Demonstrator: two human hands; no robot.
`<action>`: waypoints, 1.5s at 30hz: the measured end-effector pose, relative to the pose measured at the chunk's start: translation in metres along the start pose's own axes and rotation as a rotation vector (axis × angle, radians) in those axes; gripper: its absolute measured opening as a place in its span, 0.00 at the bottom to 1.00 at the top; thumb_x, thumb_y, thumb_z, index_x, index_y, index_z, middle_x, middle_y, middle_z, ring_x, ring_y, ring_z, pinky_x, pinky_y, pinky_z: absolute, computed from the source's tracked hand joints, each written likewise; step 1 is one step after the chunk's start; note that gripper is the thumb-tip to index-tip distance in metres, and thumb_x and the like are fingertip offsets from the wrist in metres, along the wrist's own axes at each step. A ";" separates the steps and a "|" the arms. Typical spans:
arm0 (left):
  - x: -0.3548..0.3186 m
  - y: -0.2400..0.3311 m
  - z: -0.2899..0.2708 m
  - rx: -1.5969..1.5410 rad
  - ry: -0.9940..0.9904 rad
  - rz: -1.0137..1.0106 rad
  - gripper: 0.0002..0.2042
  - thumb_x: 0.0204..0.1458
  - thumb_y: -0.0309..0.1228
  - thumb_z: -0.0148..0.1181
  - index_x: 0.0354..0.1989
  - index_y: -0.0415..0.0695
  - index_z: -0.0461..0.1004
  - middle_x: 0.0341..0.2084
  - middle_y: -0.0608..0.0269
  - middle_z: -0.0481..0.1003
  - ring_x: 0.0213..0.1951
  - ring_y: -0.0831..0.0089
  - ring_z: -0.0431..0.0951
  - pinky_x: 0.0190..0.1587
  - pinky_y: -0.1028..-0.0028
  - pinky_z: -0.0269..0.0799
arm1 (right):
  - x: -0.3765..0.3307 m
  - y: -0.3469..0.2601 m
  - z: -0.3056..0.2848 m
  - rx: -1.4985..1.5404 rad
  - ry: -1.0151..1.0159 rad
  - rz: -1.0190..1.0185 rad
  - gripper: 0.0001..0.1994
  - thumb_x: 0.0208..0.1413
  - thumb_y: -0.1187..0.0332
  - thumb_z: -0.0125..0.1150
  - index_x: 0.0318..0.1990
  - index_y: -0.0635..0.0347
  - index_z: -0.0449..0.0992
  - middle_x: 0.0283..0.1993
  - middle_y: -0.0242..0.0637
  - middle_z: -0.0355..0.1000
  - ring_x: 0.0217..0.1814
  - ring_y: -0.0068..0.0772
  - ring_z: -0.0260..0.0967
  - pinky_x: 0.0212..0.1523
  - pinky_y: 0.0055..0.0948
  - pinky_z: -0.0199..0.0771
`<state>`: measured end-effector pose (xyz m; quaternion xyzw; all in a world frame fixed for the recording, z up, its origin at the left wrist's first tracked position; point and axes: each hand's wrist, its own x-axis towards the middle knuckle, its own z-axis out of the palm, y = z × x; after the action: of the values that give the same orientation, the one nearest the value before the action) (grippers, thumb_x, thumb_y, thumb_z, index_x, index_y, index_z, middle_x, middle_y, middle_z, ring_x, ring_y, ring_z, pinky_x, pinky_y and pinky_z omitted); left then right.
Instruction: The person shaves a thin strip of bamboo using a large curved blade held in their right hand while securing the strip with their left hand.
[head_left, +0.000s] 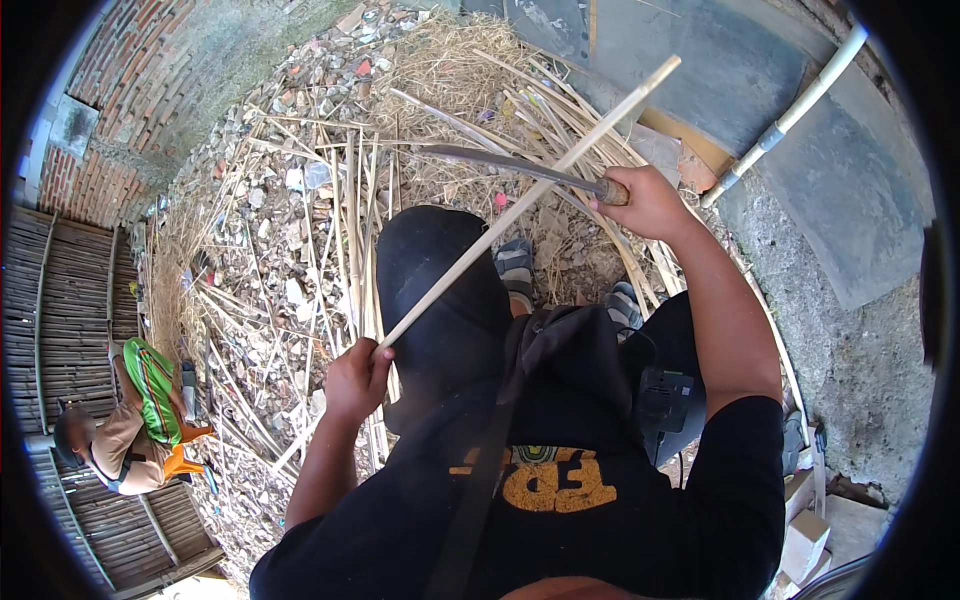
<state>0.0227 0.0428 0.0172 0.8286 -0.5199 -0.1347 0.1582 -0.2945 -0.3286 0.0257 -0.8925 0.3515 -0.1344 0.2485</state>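
Observation:
My left hand [358,382] is closed around the near end of a long pale bamboo strip [470,254]. The strip slants up over my bent knee toward the far right. In my right hand [642,204] is the wooden handle of a machete [510,164], its dark, slightly curved blade pointing left. The blade crosses the strip a little left of the handle; whether the edge bites into it I cannot tell. Cut bamboo strips [350,230] lie on the ground beyond my knee, and more strips [590,140] are piled at the far right.
Rubble and dry shavings [440,65] cover the ground. A brick wall [140,80] rises at the far left, a rough concrete wall [830,350] on the right with a white pipe [790,110] leaning there. Another person [125,440] sits at left beside a bamboo-slat wall [75,310].

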 end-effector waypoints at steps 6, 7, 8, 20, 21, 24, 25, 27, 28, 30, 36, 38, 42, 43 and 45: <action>0.009 0.013 0.009 -0.081 0.011 0.012 0.17 0.66 0.41 0.52 0.30 0.40 0.70 0.18 0.45 0.73 0.26 0.42 0.76 0.29 0.53 0.68 | -0.001 -0.013 0.006 -0.038 -0.053 -0.082 0.17 0.50 0.53 0.72 0.37 0.56 0.79 0.29 0.46 0.75 0.36 0.54 0.74 0.37 0.45 0.73; 0.011 0.015 0.008 -0.083 0.007 0.003 0.17 0.66 0.41 0.52 0.30 0.40 0.70 0.19 0.45 0.73 0.26 0.42 0.76 0.29 0.53 0.68 | 0.000 -0.010 0.011 -0.054 -0.035 -0.117 0.17 0.50 0.53 0.72 0.37 0.56 0.79 0.28 0.47 0.74 0.34 0.54 0.74 0.36 0.45 0.72; 0.012 0.018 0.008 -0.084 0.003 -0.006 0.17 0.66 0.41 0.52 0.30 0.40 0.70 0.19 0.45 0.73 0.26 0.42 0.76 0.29 0.53 0.68 | 0.000 -0.009 0.013 -0.070 -0.018 -0.152 0.18 0.50 0.53 0.72 0.36 0.57 0.78 0.26 0.47 0.73 0.33 0.54 0.73 0.35 0.44 0.71; 0.021 0.031 0.011 -0.137 0.015 0.039 0.17 0.66 0.41 0.53 0.30 0.40 0.70 0.18 0.46 0.72 0.24 0.43 0.75 0.28 0.55 0.67 | 0.002 -0.010 0.018 -0.030 -0.080 -0.137 0.18 0.51 0.52 0.72 0.36 0.56 0.78 0.26 0.47 0.73 0.33 0.54 0.73 0.35 0.45 0.71; 0.021 0.030 0.012 -0.139 0.016 0.041 0.17 0.66 0.40 0.53 0.29 0.40 0.69 0.18 0.46 0.72 0.24 0.43 0.75 0.28 0.55 0.67 | 0.001 -0.012 0.019 -0.045 -0.082 -0.140 0.18 0.51 0.52 0.72 0.36 0.56 0.78 0.26 0.47 0.73 0.33 0.54 0.74 0.35 0.45 0.71; 0.021 0.026 0.016 -0.147 0.034 0.062 0.17 0.66 0.40 0.53 0.29 0.40 0.69 0.18 0.46 0.72 0.24 0.43 0.75 0.28 0.55 0.67 | 0.000 -0.019 0.022 -0.076 -0.085 -0.149 0.17 0.51 0.52 0.71 0.36 0.56 0.78 0.26 0.47 0.73 0.33 0.54 0.74 0.35 0.46 0.71; 0.021 0.023 0.020 -0.150 0.051 0.077 0.17 0.66 0.40 0.53 0.29 0.40 0.69 0.18 0.45 0.72 0.24 0.43 0.75 0.28 0.55 0.67 | 0.002 -0.018 0.022 -0.078 -0.085 -0.153 0.17 0.51 0.52 0.71 0.36 0.56 0.78 0.26 0.47 0.73 0.33 0.54 0.74 0.35 0.46 0.72; 0.023 0.019 0.026 -0.146 0.086 0.104 0.17 0.66 0.40 0.53 0.29 0.40 0.69 0.18 0.45 0.73 0.24 0.43 0.74 0.28 0.55 0.67 | 0.007 -0.014 0.023 -0.058 -0.098 -0.129 0.15 0.51 0.54 0.70 0.36 0.55 0.78 0.26 0.47 0.73 0.33 0.55 0.74 0.35 0.47 0.72; 0.024 0.019 0.026 -0.148 0.071 0.095 0.17 0.66 0.40 0.53 0.29 0.40 0.69 0.18 0.45 0.73 0.24 0.43 0.75 0.28 0.55 0.67 | 0.010 -0.012 0.026 -0.036 -0.110 -0.101 0.15 0.51 0.55 0.70 0.36 0.55 0.78 0.26 0.47 0.73 0.33 0.55 0.74 0.35 0.47 0.72; 0.027 0.021 0.024 -0.155 0.046 0.078 0.17 0.66 0.40 0.52 0.29 0.40 0.69 0.19 0.45 0.73 0.24 0.42 0.75 0.28 0.54 0.67 | 0.011 -0.009 0.032 -0.035 -0.104 -0.085 0.13 0.50 0.58 0.70 0.36 0.55 0.78 0.27 0.47 0.74 0.34 0.55 0.74 0.36 0.48 0.73; 0.028 0.020 0.022 -0.134 0.025 0.080 0.18 0.67 0.39 0.52 0.28 0.39 0.68 0.18 0.43 0.72 0.24 0.40 0.74 0.27 0.53 0.66 | 0.009 -0.016 0.032 -0.131 -0.074 -0.092 0.13 0.47 0.63 0.69 0.41 0.53 0.79 0.31 0.48 0.76 0.38 0.55 0.75 0.39 0.47 0.74; 0.026 0.020 0.023 -0.124 0.036 0.088 0.18 0.67 0.40 0.52 0.28 0.39 0.67 0.18 0.43 0.71 0.23 0.40 0.74 0.27 0.53 0.66 | 0.012 -0.010 0.032 -0.093 -0.068 -0.022 0.14 0.46 0.63 0.69 0.42 0.53 0.79 0.31 0.48 0.76 0.39 0.55 0.75 0.40 0.47 0.74; 0.029 0.021 0.023 -0.133 0.035 0.090 0.18 0.67 0.40 0.52 0.27 0.39 0.67 0.17 0.44 0.71 0.22 0.41 0.73 0.26 0.53 0.66 | 0.014 -0.008 0.037 -0.066 -0.099 -0.012 0.15 0.46 0.63 0.69 0.42 0.54 0.79 0.32 0.49 0.77 0.39 0.55 0.76 0.40 0.47 0.75; 0.029 0.018 0.024 -0.135 0.036 0.093 0.18 0.67 0.39 0.52 0.27 0.39 0.67 0.17 0.44 0.71 0.22 0.41 0.73 0.26 0.53 0.66 | 0.013 -0.010 0.038 -0.068 -0.074 -0.025 0.15 0.46 0.63 0.69 0.42 0.54 0.79 0.33 0.49 0.77 0.39 0.55 0.76 0.40 0.47 0.75; 0.027 0.017 0.026 -0.144 0.038 0.098 0.18 0.67 0.39 0.52 0.27 0.40 0.67 0.17 0.44 0.71 0.22 0.41 0.73 0.26 0.53 0.66 | 0.012 -0.016 0.040 -0.121 -0.037 -0.120 0.12 0.46 0.62 0.67 0.39 0.53 0.79 0.31 0.46 0.77 0.38 0.54 0.76 0.39 0.49 0.76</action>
<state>0.0105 0.0081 -0.0010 0.7910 -0.5457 -0.1482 0.2336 -0.2601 -0.3128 0.0013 -0.9277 0.3003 -0.1112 0.1919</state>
